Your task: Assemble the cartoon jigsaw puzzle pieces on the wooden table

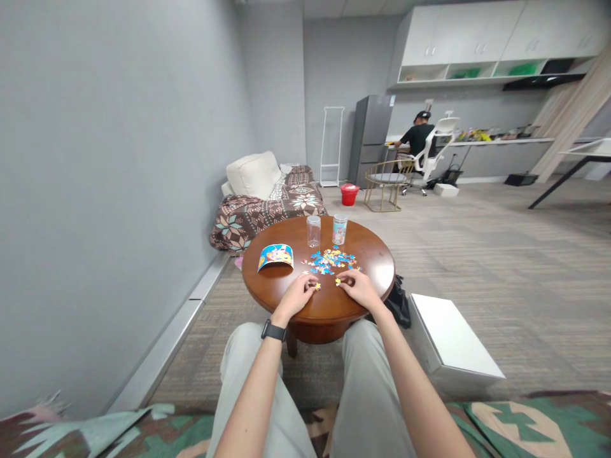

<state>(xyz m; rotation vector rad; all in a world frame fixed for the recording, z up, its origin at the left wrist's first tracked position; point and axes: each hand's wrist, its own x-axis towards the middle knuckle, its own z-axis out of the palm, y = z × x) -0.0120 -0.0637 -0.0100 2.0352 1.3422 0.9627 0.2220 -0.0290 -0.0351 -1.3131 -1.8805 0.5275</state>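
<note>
My left hand [300, 292], with a dark watch on its wrist, pinches a small yellow jigsaw puzzle piece [317, 287] just above or on the round brown table [267, 294]. Between the fingertips of my right hand [359, 286] is another yellowish puzzle piece [338, 282]. A loose heap of blue, yellow and pink puzzle pieces [329, 259] lies beyond both hands. Left of the heap, a curled picture sheet [276, 255] with a blue background stands on the tabletop. Behind the pieces are a clear jar [314, 233] and a jar with a printed label [339, 230].
A white box [453, 334] and a black bag [400, 302] are on the floor to the right of the table. A covered sofa [272, 202] is at the far left. Farther back are a red bucket [349, 194], a wire chair [386, 181] and a seated person [419, 140].
</note>
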